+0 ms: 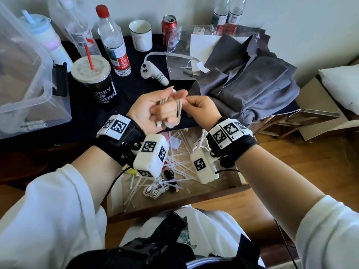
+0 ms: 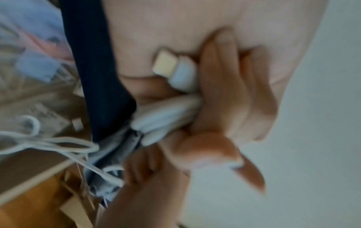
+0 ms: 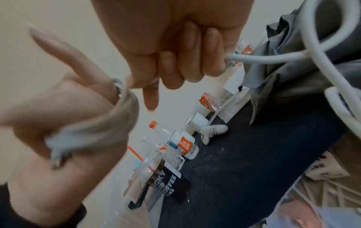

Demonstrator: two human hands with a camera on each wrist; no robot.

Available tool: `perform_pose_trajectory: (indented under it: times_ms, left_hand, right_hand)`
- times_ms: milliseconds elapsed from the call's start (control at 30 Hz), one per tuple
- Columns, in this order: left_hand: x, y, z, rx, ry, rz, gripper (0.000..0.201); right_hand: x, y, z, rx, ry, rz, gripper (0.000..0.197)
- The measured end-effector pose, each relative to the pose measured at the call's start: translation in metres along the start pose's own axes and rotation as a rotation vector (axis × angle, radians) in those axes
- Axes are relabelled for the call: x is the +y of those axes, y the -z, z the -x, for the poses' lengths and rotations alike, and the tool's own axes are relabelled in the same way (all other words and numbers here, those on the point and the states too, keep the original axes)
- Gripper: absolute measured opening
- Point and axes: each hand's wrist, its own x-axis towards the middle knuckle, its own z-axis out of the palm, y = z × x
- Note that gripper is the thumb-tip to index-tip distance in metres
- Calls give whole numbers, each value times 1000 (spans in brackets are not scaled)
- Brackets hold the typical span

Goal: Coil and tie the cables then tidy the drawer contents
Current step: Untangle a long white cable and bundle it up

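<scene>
My white sleeves (image 1: 48, 206) filled the bottom of the head view, nearest of all, with the black wrist straps and their white marker blocks just beyond them. Below my wrists the wooden drawer (image 1: 174, 202) stood pulled out from the counter's near edge, littered with white cable ties (image 1: 174, 166), a small coiled white cable (image 1: 153, 191) and a black cable (image 1: 171, 183).

On the counter (image 1: 136, 90), covered in dark cloth, a clear plastic bin (image 1: 25, 74) overhung the left edge and a crumpled grey cloth (image 1: 248, 82) took up the right end. Along the back edge stood water bottles (image 1: 114, 43), a white mug (image 1: 140, 34) and a red can (image 1: 169, 29). An iced coffee cup (image 1: 97, 82) with a red straw sat nearer me on the left, and a white controller (image 1: 153, 71) lay near the middle, with a clear plastic bag (image 1: 182, 66) just to its right.

Above the counter's near edge my left hand (image 1: 155, 107) was curled around the white cable (image 1: 179, 107), whose loops were wound over my fingers; its white plug end (image 2: 175, 69) lay against my palm. My right hand (image 1: 202, 109) was touching my left, its fingers closed in a pinch on the same cable's free run, which looped away past my right wrist camera.
</scene>
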Motion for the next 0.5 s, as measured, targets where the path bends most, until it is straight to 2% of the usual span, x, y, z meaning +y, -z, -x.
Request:
perform_pose_trajectory:
  times_ms: [67, 200, 267, 367, 500]
  left_hand:
    - [3, -2, -5, 63, -103, 134, 26]
    - [4, -7, -18, 401, -251, 42, 32]
    - [1, -5, -24, 522, -295, -9, 24]
    - [-4, 0, -24, 647, -285, -166, 19]
    - [-7, 8, -16, 659, -152, -382, 14]
  right_hand:
    - [3, -5, 3, -73, -44, 22, 30]
    - [3, -13, 8, -238, -66, 222, 21]
    - [0, -16, 10, -291, -66, 287, 23]
    - [-5, -14, 13, -343, -51, 356, 25]
    - [-11, -7, 15, -306, 10, 385, 18]
